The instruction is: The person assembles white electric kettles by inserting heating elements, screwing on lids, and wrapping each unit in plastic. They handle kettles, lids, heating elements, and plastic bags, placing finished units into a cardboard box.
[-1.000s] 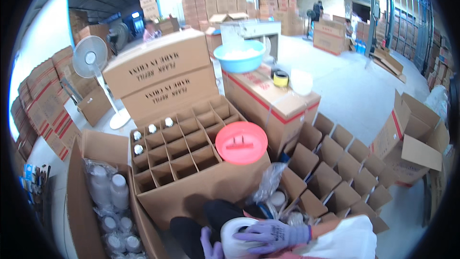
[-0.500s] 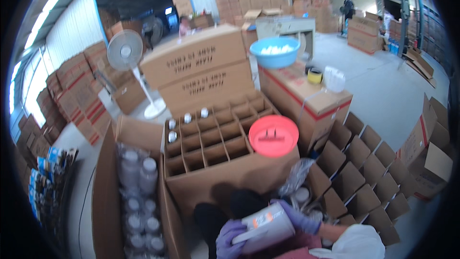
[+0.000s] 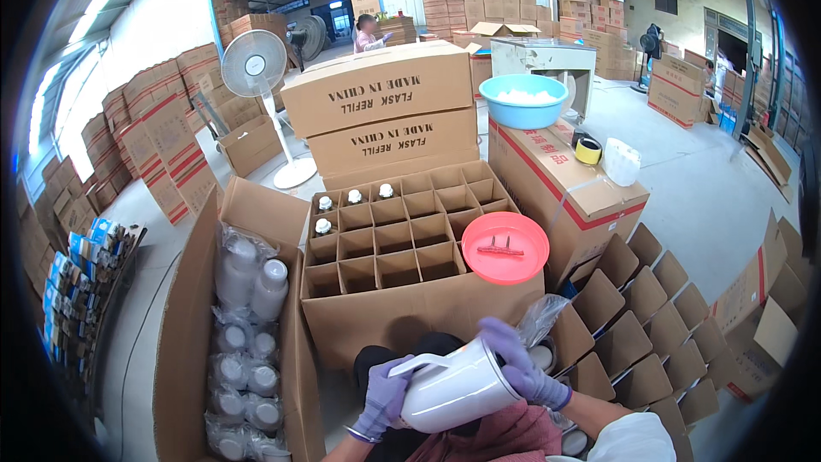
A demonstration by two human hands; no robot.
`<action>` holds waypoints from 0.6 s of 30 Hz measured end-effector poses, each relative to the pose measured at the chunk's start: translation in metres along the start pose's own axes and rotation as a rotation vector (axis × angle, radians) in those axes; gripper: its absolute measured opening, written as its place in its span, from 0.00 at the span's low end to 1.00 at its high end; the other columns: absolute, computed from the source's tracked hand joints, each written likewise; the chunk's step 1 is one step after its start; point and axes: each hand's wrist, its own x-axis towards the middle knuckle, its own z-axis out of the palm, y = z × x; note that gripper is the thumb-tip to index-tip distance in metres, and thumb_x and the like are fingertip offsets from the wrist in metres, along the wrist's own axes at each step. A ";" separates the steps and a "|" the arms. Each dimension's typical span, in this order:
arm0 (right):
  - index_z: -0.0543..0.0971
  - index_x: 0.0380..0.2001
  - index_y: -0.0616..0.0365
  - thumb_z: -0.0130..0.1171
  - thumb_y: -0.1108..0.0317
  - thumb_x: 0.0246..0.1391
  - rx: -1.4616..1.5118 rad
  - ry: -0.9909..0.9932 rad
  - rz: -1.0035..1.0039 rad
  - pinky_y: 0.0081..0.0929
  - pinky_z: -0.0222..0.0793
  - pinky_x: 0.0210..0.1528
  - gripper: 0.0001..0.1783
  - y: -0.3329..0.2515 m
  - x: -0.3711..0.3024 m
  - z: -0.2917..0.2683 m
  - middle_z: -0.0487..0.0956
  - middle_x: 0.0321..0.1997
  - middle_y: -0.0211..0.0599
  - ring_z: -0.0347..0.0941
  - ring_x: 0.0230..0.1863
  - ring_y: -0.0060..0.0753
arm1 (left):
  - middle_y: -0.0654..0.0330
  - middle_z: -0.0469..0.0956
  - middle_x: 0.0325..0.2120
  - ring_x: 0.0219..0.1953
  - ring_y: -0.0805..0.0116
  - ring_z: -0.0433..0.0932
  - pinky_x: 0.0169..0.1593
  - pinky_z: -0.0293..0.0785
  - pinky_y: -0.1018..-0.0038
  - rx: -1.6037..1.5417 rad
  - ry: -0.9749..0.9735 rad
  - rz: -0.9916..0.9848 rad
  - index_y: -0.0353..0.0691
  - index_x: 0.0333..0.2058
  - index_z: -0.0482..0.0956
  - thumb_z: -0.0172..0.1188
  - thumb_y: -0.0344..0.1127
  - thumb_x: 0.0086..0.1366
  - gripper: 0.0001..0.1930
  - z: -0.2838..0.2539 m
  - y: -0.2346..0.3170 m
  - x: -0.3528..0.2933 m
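Observation:
Over my lap lies a tilted white jug (image 3: 457, 389) with a side handle. My left hand (image 3: 382, 395), in a purple glove, is closed around the jug at its handle end. At the jug's right end is my purple-gloved right hand (image 3: 532, 368), its fingers curled at the rim and slightly blurred. In front of me stands a divided carton (image 3: 410, 308), with several silver-topped flask refills (image 3: 354, 198) in its far left cells. A round pinkish-red plastic dish (image 3: 483, 269) rests on the carton's right corner, holding a small red piece with two upright pins (image 3: 500, 250).
On my left, an open carton (image 3: 184, 342) holds plastic-wrapped white bottles (image 3: 269, 291). Cardboard dividers (image 3: 629, 346) stand at right. A sealed carton (image 3: 590, 239) bears a blue basin (image 3: 523, 111) and tape (image 3: 588, 151). A standing fan (image 3: 256, 64) and a person (image 3: 368, 38) are farther back.
The jug has turned, so its orange print no longer shows and its handle is now on top. My left hand has shifted left and up; my right hand has moved over the jug's right end.

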 end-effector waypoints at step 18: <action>0.66 0.63 0.61 0.43 0.43 0.69 0.655 -0.159 0.463 0.33 0.51 0.71 0.34 -0.011 0.050 0.006 0.68 0.63 0.43 0.61 0.68 0.38 | 0.57 0.85 0.39 0.48 0.64 0.81 0.56 0.73 0.66 0.267 0.090 0.415 0.34 0.41 0.84 0.56 0.33 0.62 0.13 -0.009 0.010 0.032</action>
